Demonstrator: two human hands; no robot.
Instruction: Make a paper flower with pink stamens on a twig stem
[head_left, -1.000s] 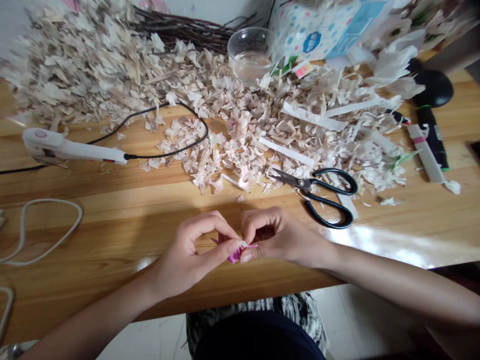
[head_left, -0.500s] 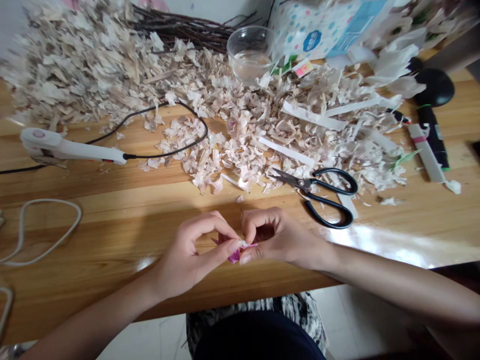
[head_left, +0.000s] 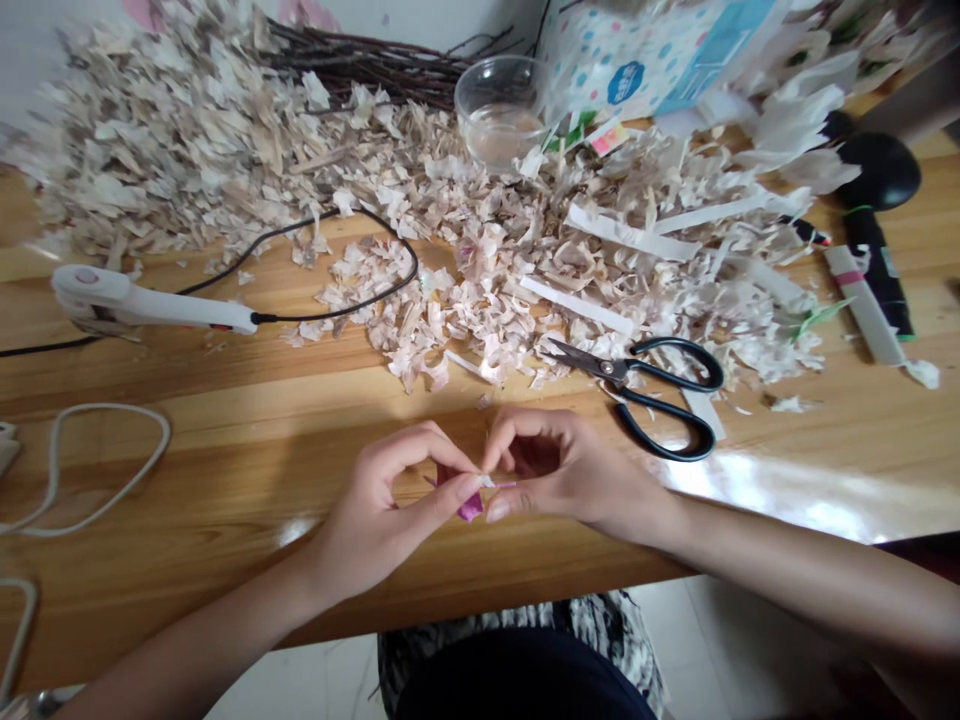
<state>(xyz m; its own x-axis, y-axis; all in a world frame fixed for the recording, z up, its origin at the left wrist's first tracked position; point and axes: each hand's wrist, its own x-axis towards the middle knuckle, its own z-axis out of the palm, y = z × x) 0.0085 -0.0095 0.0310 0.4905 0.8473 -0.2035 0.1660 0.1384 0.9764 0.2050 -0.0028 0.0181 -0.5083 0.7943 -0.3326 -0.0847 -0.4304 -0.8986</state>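
"How far along is it?"
"Mid-work, I judge: the purple piece (head_left: 470, 507) sits pinched in the left hand (head_left: 371, 510). The right hand (head_left: 589, 470) curls at its 3 o'clock; whether it grips, I can't tell."
"Anything done?"
"Scraps (head_left: 491, 265) heap at 12 o'clock, suggesting much done; scissors (head_left: 615, 372) lie at 2 o'clock, unheld. What's left isn't shown."
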